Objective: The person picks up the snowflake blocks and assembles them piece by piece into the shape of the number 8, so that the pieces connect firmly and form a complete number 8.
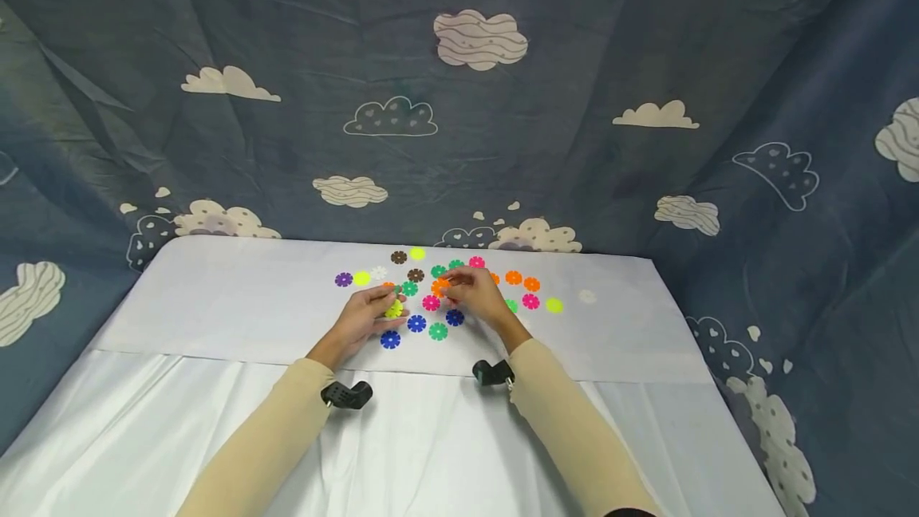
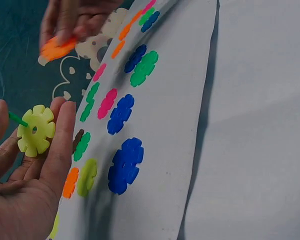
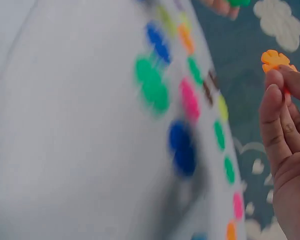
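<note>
My left hand (image 1: 361, 316) holds a yellow-green notched plastic flower disc (image 2: 43, 123), raised above the white cloth. A green piece (image 2: 17, 119), seen edge-on in the left wrist view, meets that disc near its middle; a green piece also shows at the left fingers in the right wrist view. Across from it, my right hand (image 1: 477, 292) pinches an orange flower disc (image 3: 274, 59) between thumb and fingers, also in the air. The two hands are apart, with a small gap between their pieces. Blue discs (image 1: 416, 324) and a green disc (image 1: 438, 331) lie just below and between the hands.
More flower discs lie spread over the white cloth (image 1: 237, 301): a purple disc (image 1: 344, 280) at left, brown discs (image 1: 398, 258) behind, orange discs (image 1: 513, 278) and a yellow one (image 1: 554, 305) at right. A dark curtain (image 1: 402, 174) with cloud prints hangs behind the table.
</note>
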A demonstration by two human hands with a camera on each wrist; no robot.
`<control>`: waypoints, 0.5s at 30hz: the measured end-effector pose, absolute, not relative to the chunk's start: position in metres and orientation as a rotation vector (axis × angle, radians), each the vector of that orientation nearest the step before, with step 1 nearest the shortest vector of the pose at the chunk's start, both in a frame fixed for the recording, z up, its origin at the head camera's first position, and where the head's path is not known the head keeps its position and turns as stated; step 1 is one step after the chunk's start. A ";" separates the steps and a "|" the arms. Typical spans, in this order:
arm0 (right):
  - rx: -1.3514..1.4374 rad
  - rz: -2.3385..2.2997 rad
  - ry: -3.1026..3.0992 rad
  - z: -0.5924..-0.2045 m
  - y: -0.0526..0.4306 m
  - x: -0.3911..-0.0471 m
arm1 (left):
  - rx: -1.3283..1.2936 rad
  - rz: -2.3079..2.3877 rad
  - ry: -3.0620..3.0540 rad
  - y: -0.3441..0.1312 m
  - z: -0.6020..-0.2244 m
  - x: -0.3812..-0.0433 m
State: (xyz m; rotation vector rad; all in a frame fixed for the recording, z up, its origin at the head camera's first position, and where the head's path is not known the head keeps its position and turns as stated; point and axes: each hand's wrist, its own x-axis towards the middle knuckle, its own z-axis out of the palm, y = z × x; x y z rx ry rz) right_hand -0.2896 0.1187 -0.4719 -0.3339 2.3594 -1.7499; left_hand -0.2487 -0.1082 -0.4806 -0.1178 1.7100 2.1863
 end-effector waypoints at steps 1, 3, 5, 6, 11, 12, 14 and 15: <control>-0.349 -1.783 2.346 -0.469 0.112 -0.291 | -0.123 2.190 1.703 -0.107 -0.480 -0.248; -0.384 -1.837 2.310 -0.462 0.100 -0.293 | -0.136 2.196 1.697 -0.106 -0.479 -0.248; -0.416 -1.851 2.301 -0.458 0.089 -0.295 | -0.138 2.195 1.705 -0.105 -0.479 -0.248; -0.425 -1.850 2.301 -0.456 0.085 -0.296 | -0.142 2.195 1.710 -0.105 -0.479 -0.248; -0.422 -1.843 2.307 -0.457 0.073 -0.298 | -0.146 2.178 1.738 -0.103 -0.479 -0.247; -0.422 -1.852 2.304 -0.457 0.072 -0.298 | -0.148 2.178 1.737 -0.103 -0.480 -0.247; -0.434 -1.861 2.304 -0.457 0.071 -0.297 | -0.146 2.177 1.744 -0.103 -0.480 -0.247; -0.443 -1.859 2.308 -0.457 0.070 -0.297 | -0.143 2.176 1.746 -0.103 -0.480 -0.247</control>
